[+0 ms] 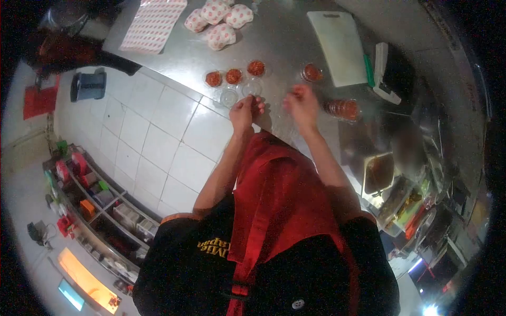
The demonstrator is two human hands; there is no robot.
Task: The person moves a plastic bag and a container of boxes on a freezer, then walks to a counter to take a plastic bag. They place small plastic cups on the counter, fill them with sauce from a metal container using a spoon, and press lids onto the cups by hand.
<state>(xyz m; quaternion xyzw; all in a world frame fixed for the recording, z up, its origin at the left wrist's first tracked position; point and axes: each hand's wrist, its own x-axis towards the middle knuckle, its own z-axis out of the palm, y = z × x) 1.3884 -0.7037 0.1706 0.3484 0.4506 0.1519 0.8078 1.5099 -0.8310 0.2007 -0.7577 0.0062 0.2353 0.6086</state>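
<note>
My left hand is at the near edge of the steel table, its fingers curled in, close to two clear round plastic lids or cups. What it holds, if anything, is hidden. Beyond it stand three small clear cups of red sauce in a slanting row. My right hand is slightly blurred above the table, fingers bent inward; I cannot make out anything in them. Just past it is another cup of red sauce. To its right lies a stack of sauce-filled cups.
Several wrapped bundles in spotted paper and a sheaf of patterned paper lie at the table's far side. A white cutting board with a green-handled tool is at the right. Tiled floor borders the table's left edge.
</note>
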